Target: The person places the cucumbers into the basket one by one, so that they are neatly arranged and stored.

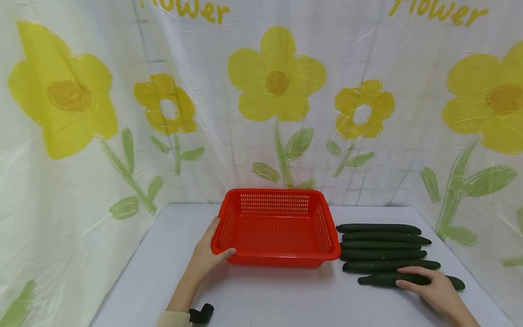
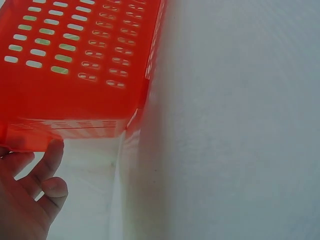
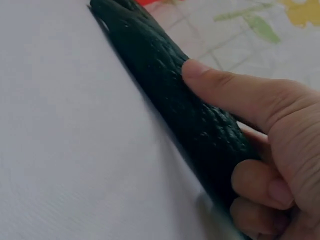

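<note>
A red plastic basket (image 1: 278,261) with slotted walls sits on the white table in the head view, with nothing in it. My left hand (image 1: 206,256) holds its front left corner, thumb on the front rim and fingers along the left side. In the left wrist view, fingertips (image 2: 54,150) meet the basket rim. At the right, my right hand (image 1: 435,288) grips the nearest dark green cucumber (image 1: 380,279) from above. The right wrist view shows the thumb (image 3: 225,87) along one side of this bumpy cucumber and curled fingers on the other.
Several more cucumbers (image 1: 382,245) lie side by side behind the gripped one, their left ends close to the basket. A white curtain (image 1: 212,150) printed with yellow flowers hangs behind and beside the table (image 1: 294,299). A black strap device (image 1: 201,314) is on the left wrist.
</note>
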Demonstrator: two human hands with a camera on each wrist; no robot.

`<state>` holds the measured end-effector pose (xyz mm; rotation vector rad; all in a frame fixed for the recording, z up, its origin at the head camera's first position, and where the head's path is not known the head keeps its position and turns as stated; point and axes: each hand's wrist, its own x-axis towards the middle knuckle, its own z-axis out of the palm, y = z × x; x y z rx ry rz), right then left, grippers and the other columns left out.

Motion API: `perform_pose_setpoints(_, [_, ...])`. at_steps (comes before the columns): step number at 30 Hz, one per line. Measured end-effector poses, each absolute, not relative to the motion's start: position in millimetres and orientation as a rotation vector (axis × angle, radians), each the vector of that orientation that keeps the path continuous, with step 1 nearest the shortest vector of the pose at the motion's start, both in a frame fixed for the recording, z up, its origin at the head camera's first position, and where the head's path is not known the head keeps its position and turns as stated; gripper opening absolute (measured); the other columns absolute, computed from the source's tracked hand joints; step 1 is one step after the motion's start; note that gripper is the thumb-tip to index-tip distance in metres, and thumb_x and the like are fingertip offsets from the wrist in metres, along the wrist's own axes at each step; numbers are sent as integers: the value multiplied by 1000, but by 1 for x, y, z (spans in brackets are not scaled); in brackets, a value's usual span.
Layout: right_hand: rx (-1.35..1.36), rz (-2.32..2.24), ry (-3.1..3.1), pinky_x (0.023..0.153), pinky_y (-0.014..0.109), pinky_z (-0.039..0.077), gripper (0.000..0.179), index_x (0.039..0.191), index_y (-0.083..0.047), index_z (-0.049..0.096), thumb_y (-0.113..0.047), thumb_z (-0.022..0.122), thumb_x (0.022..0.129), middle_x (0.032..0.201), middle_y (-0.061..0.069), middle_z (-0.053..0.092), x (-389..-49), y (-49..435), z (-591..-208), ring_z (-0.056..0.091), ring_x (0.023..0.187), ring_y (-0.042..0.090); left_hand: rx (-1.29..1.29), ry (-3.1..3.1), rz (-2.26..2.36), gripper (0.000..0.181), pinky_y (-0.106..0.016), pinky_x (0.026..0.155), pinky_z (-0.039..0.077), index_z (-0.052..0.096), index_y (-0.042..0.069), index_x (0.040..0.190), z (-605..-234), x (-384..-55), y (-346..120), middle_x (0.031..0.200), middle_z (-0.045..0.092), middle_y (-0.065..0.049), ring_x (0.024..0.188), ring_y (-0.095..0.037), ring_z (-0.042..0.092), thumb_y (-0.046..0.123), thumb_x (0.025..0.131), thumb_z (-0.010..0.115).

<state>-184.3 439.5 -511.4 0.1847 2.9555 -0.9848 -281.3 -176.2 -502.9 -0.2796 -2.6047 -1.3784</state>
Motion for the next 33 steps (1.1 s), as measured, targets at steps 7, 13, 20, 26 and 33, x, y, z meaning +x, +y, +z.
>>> perform_pose_setpoints(7, [192,-928,2860,81,46,55,68,140,-9,70,-59,75,93,147,31,57,-181,452,-508,63,116,47,-298,-2573,-1388,107,-59,106,52,25,15,170,-506,-281,-173,176,25,-8,155,-39,36,39,85,86])
perform_pose_setpoints(13, [176,-971,2859,93,61,54,63,136,-13,72,-58,77,92,144,27,62,-183,451,-515,57,130,52,-297,-2573,-1368,106,-58,104,54,26,17,170,-504,-280,-176,176,25,-7,154,-39,38,39,86,86])
perform_pose_setpoints(20, [257,-1017,2843,94,62,54,66,136,-11,73,-59,77,91,145,28,61,-183,450,-521,53,133,55,-320,-2579,-1338,107,-60,107,51,26,15,170,-506,-280,-178,175,26,-10,153,-40,39,41,85,86])
perform_pose_setpoints(26, [297,-1041,2835,96,61,55,65,134,-12,74,-59,80,89,144,26,63,-179,450,-520,55,133,53,-304,-2593,-1316,109,-61,107,51,26,14,170,-509,-276,-178,175,27,-10,154,-40,38,42,84,87])
perform_pose_setpoints(33, [326,-1072,2867,83,29,56,62,133,-17,76,-57,84,86,143,20,66,-179,450,-516,55,106,-11,-294,-2607,-1331,110,-58,104,54,23,14,170,-504,-278,-178,176,25,-8,153,-39,39,41,85,86])
